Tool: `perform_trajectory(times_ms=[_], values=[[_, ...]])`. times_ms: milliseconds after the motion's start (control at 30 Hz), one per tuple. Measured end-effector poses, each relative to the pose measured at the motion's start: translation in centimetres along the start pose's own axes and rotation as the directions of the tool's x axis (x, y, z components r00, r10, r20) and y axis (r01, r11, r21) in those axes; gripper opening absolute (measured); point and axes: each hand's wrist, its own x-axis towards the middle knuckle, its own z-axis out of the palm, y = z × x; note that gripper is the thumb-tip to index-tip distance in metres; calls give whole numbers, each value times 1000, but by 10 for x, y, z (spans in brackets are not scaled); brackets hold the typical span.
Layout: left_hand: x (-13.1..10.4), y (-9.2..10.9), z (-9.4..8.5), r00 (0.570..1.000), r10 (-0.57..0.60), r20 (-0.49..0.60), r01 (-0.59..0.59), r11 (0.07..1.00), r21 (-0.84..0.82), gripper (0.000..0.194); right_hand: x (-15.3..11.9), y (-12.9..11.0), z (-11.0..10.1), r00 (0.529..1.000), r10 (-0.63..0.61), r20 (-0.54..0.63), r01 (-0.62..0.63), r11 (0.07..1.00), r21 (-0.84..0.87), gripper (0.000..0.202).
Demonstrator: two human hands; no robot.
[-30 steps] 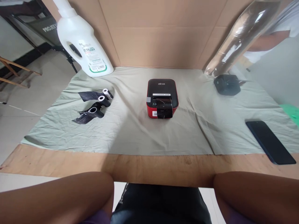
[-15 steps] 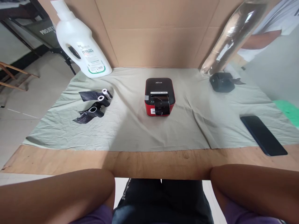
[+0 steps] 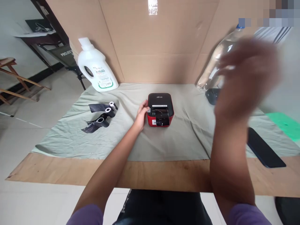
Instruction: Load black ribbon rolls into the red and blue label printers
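Note:
A small red-and-black thermal printer (image 3: 160,103) sits mid-cloth, and a strip of glossy black paper (image 3: 162,118) hangs out over its front. My left hand (image 3: 141,115) grips the printer's left side, its thumb by the grey tab and its fingers along the edge. High on the right, close to the camera, my right hand (image 3: 249,73) is smeared by motion. Its fingers cannot be made out, nor whether it holds anything. It covers part of a clear bottle and a black object behind it.
Several small black rolls (image 3: 103,122) with loose tails lie left. A white detergent bottle (image 3: 99,70) and a clear bottle (image 3: 212,68) lean on cardboard (image 3: 159,40). A black object (image 3: 212,95), a phone (image 3: 264,148) and something green (image 3: 284,125) are right. Another person's striped sleeve shows top right.
Both hands have come into view over the table. My left hand has reached the printer's left side; my right hand has swung up on the right. The view has shifted slightly.

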Motion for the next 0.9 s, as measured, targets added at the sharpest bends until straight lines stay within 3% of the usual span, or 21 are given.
perform_trajectory(times_ms=[67, 133, 267, 367, 500, 900], values=[[-2, -13, 1, 996, -77, 36, 79, 994, -72, 65, 0, 21, 19, 998, -4, -55, 0, 998, -69, 25], [-4, -15, 1, 993, -101, 56, 107, 988, -113, 70, -8, 52, 37, 989, 144, -43, -147, 985, -94, 28], [-5, -9, -2, 984, -145, 99, 158, 978, -138, 75, -41, 115, 59, 893, 450, -2, -450, 892, -32, 42], [-3, -8, -3, 981, -162, 110, 176, 975, -137, 78, -64, 141, 70, 810, 583, 63, -587, 806, 74, 52], [-3, -9, -1, 981, -168, 98, 181, 974, -136, 78, -76, 146, 82, 759, 634, 146, -650, 729, 214, 53], [-7, -9, 8, 986, -157, 63, 166, 970, -178, 81, -78, 146, 87, 767, 635, 94, -634, 726, 266, 65]])
